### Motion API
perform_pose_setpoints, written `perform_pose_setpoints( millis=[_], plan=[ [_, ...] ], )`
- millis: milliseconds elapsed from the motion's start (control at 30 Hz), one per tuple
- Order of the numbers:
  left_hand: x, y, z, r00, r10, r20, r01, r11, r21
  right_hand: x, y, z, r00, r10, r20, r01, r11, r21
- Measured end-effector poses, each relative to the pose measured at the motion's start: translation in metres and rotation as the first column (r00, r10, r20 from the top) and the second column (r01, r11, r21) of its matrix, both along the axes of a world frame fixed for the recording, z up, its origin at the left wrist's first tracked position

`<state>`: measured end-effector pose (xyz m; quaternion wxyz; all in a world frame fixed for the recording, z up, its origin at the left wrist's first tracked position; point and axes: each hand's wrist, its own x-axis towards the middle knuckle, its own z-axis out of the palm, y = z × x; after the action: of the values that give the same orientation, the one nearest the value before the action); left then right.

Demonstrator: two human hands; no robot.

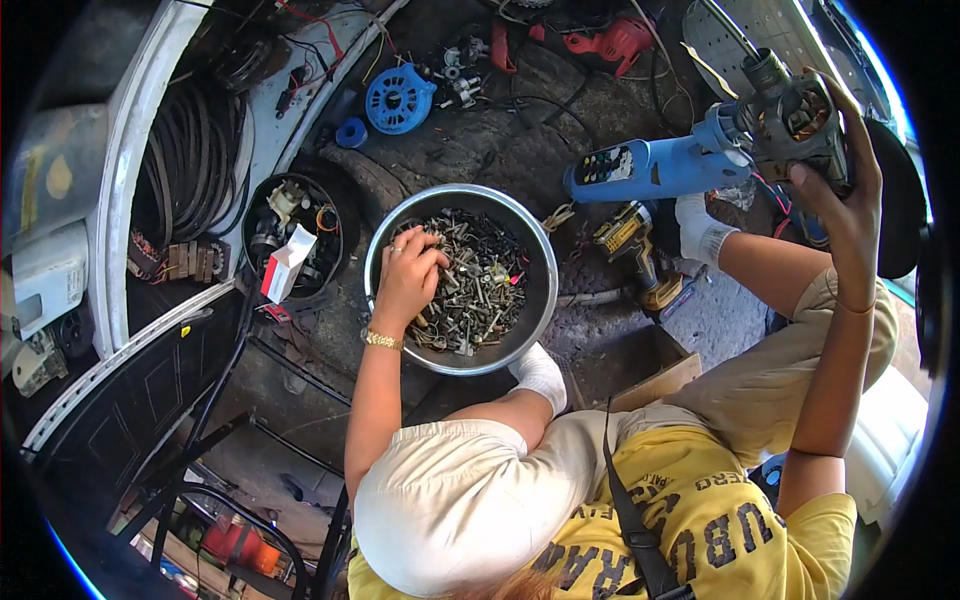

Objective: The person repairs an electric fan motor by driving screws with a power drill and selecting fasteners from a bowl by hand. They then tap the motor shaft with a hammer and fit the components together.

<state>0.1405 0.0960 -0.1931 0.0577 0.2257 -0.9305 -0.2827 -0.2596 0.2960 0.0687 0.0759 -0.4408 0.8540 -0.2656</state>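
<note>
My left hand (410,275) reaches into a round metal bowl (547,290) filled with loose screws and bolts (480,285). Its fingers are bent and somewhat apart, touching the screws; I cannot make out anything held in them. Up at the right, my right hand (850,200) grips an electric fan motor (800,125), with fingers over the top and the thumb underneath. Copper windings show inside the motor's metal frame. A blue fan body (660,168) with a row of dark buttons joins the motor and points to the left.
A yellow cordless drill (630,240) lies right of the bowl. On the left stands a black bucket (335,240) of parts with a small white-and-red box (288,265). A blue vented cover (400,98) and red tool housings (610,45) lie at the back. A cardboard box (655,383) sits near my legs.
</note>
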Motion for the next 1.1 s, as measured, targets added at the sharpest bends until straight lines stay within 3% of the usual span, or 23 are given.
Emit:
perform_pose_setpoints(
  millis=[167,233,300,367,433,467,500,533,567,633,700,767,1100],
  plan=[
    [-0.012,-0.002,0.004,0.996,0.081,-0.045,-0.085,0.991,-0.099,0.002,0.0,-0.002,0.999,-0.01,0.036,0.012,0.998,-0.055],
    [-0.031,-0.003,0.008,0.986,0.166,0.03,-0.161,0.979,-0.129,0.003,0.0,-0.002,0.998,0.046,0.036,-0.043,0.995,-0.09],
    [-0.043,-0.004,0.003,0.988,0.154,-0.008,-0.154,0.977,-0.147,0.003,0.001,-0.002,0.995,0.097,0.022,-0.094,0.989,-0.117],
    [-0.05,-0.003,-0.005,0.984,0.144,0.105,-0.126,0.978,-0.165,0.004,-0.001,-0.002,0.99,0.129,0.064,-0.118,0.981,-0.155],
    [-0.052,-0.003,-0.008,0.985,0.137,0.102,-0.118,0.977,-0.179,0.007,-0.003,-0.001,0.988,0.136,0.068,-0.124,0.979,-0.165],
    [-0.052,-0.002,-0.015,0.959,0.282,0.014,-0.282,0.956,0.075,0.007,-0.004,0.0,0.989,0.135,0.06,-0.124,0.979,-0.161],
    [-0.055,-0.003,-0.013,0.9,0.435,-0.032,-0.401,0.853,0.334,0.006,-0.004,0.0,0.989,0.135,0.057,-0.124,0.979,-0.164],
    [-0.056,-0.001,-0.01,0.789,0.615,0.015,-0.453,0.564,0.69,0.006,-0.004,-0.001,0.99,0.135,0.05,-0.125,0.978,-0.169],
    [-0.053,0.0,-0.006,0.714,0.7,0.003,-0.281,0.283,0.917,0.007,-0.005,-0.002,0.99,0.136,0.047,-0.126,0.977,-0.173],
    [-0.048,-0.001,0.018,0.698,0.711,0.084,-0.014,-0.104,0.994,0.005,-0.003,-0.002,0.988,0.128,0.085,-0.112,0.979,-0.173],
    [-0.051,0.005,0.042,0.704,0.696,0.138,0.075,-0.266,0.961,0.004,-0.004,-0.002,0.985,0.123,0.121,-0.101,0.979,-0.175],
    [-0.054,0.01,0.055,0.719,0.691,0.067,0.171,-0.27,0.948,0.005,-0.004,-0.002,0.987,0.125,0.103,-0.106,0.98,-0.171],
    [-0.054,0.018,0.088,0.703,0.708,-0.067,0.179,-0.085,0.98,0.005,-0.006,-0.003,0.988,0.127,0.09,-0.109,0.978,-0.177]
  ],
)
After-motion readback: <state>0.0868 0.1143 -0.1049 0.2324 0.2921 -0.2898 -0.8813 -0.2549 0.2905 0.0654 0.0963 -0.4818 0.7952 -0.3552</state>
